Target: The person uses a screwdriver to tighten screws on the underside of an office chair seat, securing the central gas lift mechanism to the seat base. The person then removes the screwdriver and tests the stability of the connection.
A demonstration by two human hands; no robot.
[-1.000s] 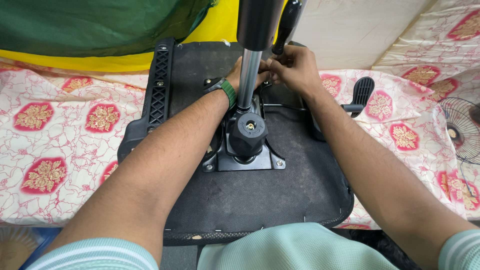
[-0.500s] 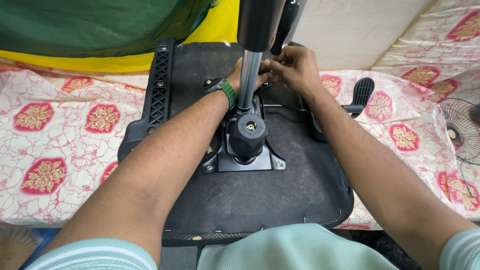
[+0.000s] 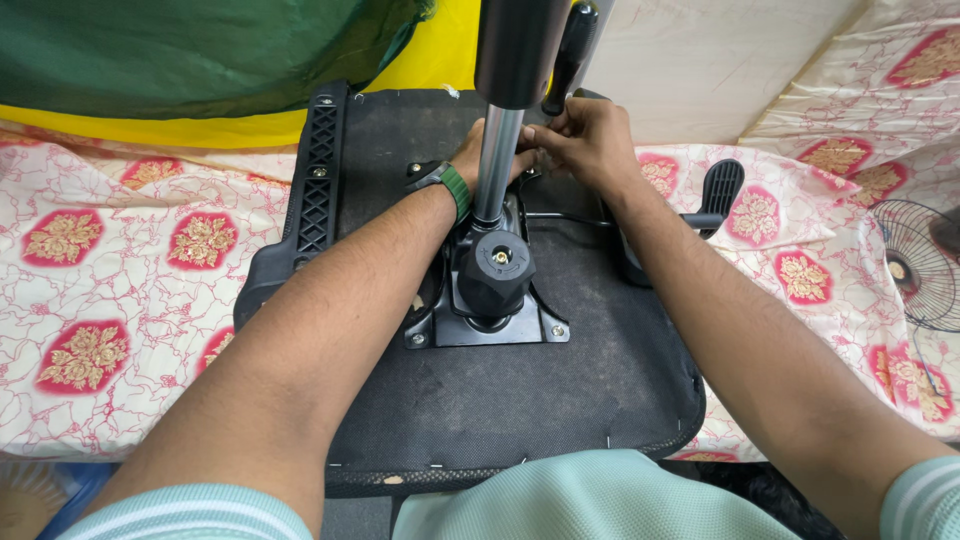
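The work in hand appears to be the fitting or adjusting of a small part at the far end of the tilt mechanism of an upturned office-chair seat.

Nearest the camera lies the black, fabric-covered underside of the chair seat (image 3: pixel 500 400), resting flat across a bed or table covered in a white cloth with red floral medallions (image 3: pixel 120 290). Bolted to its centre is the black steel mechanism plate (image 3: pixel 487 322), carrying a black tension knob (image 3: pixel 497 268). From the plate rises the chromed gas-lift column (image 3: pixel 495 165) with its black outer sleeve (image 3: pixel 520 45).

Beyond the column, both hands meet. The left hand (image 3: pixel 478 152), with a green band (image 3: pixel 455 188) on its wrist, is largely hidden behind the column; its grip cannot be determined. The right hand (image 3: pixel 585 138) has its fingers pinched together on something small beside the column; the object itself is too small to identify.

The next move probably calls for fine fingertip work in a confined gap.

Obstructions: the column stands directly between the viewer and the work point. A black armrest bracket (image 3: pixel 318 180) runs along the left edge, a black paddle lever (image 3: pixel 715 190) projects on the right, and a wire fan guard (image 3: pixel 920 265) lies well apart at far right.
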